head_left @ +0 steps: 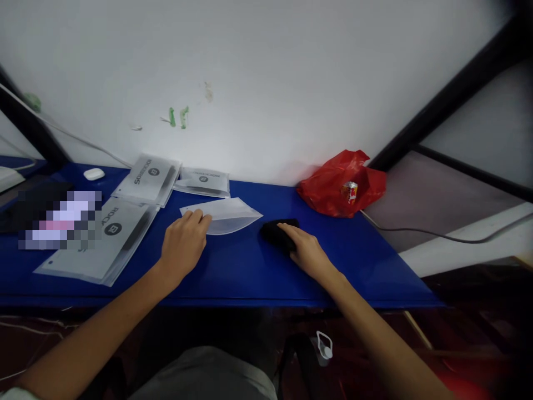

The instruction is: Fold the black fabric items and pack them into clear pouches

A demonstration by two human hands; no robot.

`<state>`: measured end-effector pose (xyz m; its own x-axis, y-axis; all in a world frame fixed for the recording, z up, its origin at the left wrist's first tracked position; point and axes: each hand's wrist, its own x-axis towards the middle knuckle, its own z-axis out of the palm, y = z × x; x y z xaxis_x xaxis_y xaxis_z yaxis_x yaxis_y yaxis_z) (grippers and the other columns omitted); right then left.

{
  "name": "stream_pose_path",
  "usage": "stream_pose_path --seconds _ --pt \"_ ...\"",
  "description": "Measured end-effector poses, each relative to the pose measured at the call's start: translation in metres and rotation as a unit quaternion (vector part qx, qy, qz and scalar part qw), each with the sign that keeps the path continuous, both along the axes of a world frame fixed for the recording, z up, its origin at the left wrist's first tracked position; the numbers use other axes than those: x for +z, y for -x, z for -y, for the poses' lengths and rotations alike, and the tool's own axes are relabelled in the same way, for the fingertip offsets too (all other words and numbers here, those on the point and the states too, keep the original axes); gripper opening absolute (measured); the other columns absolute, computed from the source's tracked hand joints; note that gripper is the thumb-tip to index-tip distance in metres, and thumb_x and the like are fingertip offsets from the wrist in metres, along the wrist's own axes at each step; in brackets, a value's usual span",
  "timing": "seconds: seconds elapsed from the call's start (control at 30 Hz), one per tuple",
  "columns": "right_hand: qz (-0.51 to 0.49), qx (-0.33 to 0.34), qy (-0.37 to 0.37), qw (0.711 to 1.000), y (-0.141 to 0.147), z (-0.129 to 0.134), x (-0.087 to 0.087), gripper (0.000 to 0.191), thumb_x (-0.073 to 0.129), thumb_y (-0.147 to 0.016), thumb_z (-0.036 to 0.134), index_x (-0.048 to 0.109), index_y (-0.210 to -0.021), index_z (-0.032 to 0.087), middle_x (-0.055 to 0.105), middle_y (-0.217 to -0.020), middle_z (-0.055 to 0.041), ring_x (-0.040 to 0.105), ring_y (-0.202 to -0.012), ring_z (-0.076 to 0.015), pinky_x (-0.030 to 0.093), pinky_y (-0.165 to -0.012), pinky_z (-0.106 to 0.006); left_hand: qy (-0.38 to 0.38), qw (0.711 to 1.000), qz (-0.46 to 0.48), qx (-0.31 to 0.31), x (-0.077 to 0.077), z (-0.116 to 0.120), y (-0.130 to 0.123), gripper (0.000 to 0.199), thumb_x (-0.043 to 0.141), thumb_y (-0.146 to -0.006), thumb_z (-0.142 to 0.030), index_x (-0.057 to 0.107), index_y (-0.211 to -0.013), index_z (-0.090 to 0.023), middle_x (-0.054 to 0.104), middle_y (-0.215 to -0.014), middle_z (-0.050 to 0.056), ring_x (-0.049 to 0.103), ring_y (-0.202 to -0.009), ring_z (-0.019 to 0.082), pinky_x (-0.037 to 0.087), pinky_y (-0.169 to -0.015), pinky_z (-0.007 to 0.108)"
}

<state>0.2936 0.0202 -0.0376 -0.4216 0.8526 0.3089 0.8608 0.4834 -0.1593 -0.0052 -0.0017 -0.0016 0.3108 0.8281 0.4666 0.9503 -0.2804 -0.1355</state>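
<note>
My left hand (186,239) is closed on the near left part of a small translucent bag (233,214), which lies on the blue table (245,266) with its right side gaping. To the right of the bag, my right hand (306,247) is closed on a black, folded-looking item (275,233) resting on the table. What the black item is cannot be made out. Three printed translucent bags lie to the left: a large one (100,244) in front, one (145,179) behind it, and a smaller one (204,181) near the wall.
A crumpled red plastic bag (339,186) sits at the back right, with a cable (433,230) beside it. A small white case (94,174) and dark, partly blurred items are at the left. The wall (250,111) borders the table's back.
</note>
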Motion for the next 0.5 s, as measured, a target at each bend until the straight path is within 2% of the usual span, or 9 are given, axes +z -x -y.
stream_pose_path --seconds 0.13,0.23,0.27,0.33,0.4,0.5 --pt "-0.060 0.032 -0.070 0.995 0.015 0.021 0.027 0.071 0.040 -0.064 -0.002 0.049 -0.131 0.020 0.058 -0.128 -0.0071 0.054 -0.120 -0.0224 0.046 -0.101 -0.041 0.020 1.000 -0.014 0.011 0.002 -0.002 0.005 0.027 0.039 -0.090 -0.011 0.064 -0.096 -0.015 0.061 -0.082 0.008 0.059 -0.080 0.023 0.044 -0.058 0.030" --pt "-0.102 0.065 -0.159 0.980 0.037 0.039 0.045 0.064 0.042 -0.074 0.000 0.046 -0.134 0.021 0.056 -0.131 -0.0077 0.053 -0.120 -0.0225 0.047 -0.101 -0.041 0.052 0.998 -0.019 0.013 0.004 -0.003 0.005 0.028 0.038 -0.090 -0.010 0.063 -0.103 -0.014 0.061 -0.084 0.008 0.060 -0.081 0.023 0.044 -0.058 0.030" --pt "-0.110 0.089 -0.169 0.975 0.046 0.043 0.049 0.063 0.043 -0.076 0.001 0.043 -0.136 0.022 0.055 -0.132 -0.0080 0.052 -0.121 -0.0223 0.047 -0.101 -0.040 0.063 0.998 -0.021 0.010 0.004 -0.003 0.004 0.029 0.038 -0.090 -0.010 0.063 -0.104 -0.014 0.062 -0.084 0.008 0.060 -0.081 0.023 0.044 -0.058 0.030" --pt "-0.126 0.153 -0.166 0.966 0.063 0.049 0.049 0.063 0.045 -0.079 0.002 0.038 -0.139 0.021 0.054 -0.133 -0.0101 0.051 -0.123 -0.0218 0.047 -0.100 -0.040 0.081 0.997 -0.020 0.002 0.005 -0.002 0.002 0.029 0.036 -0.091 -0.011 0.062 -0.103 -0.014 0.062 -0.083 0.008 0.061 -0.082 0.023 0.043 -0.057 0.029" --pt "-0.126 0.200 -0.142 0.961 0.077 0.049 0.042 0.064 0.047 -0.080 0.003 0.034 -0.141 0.020 0.053 -0.133 -0.0126 0.048 -0.125 -0.0213 0.047 -0.100 -0.039 0.091 0.996 -0.012 -0.011 0.006 -0.001 0.000 0.027 0.036 -0.093 -0.013 0.062 -0.101 -0.015 0.062 -0.082 0.007 0.062 -0.082 0.023 0.042 -0.057 0.029" --pt "-0.114 0.216 -0.106 0.964 0.087 0.041 0.025 0.070 0.048 -0.074 -0.001 0.034 -0.141 0.016 0.052 -0.134 -0.0153 0.045 -0.128 -0.0224 0.045 -0.102 -0.040 0.100 0.995 0.007 -0.022 0.008 0.000 -0.002 0.027 0.035 -0.095 -0.018 0.061 -0.095 -0.016 0.062 -0.081 0.006 0.063 -0.079 0.022 0.039 -0.054 0.028"
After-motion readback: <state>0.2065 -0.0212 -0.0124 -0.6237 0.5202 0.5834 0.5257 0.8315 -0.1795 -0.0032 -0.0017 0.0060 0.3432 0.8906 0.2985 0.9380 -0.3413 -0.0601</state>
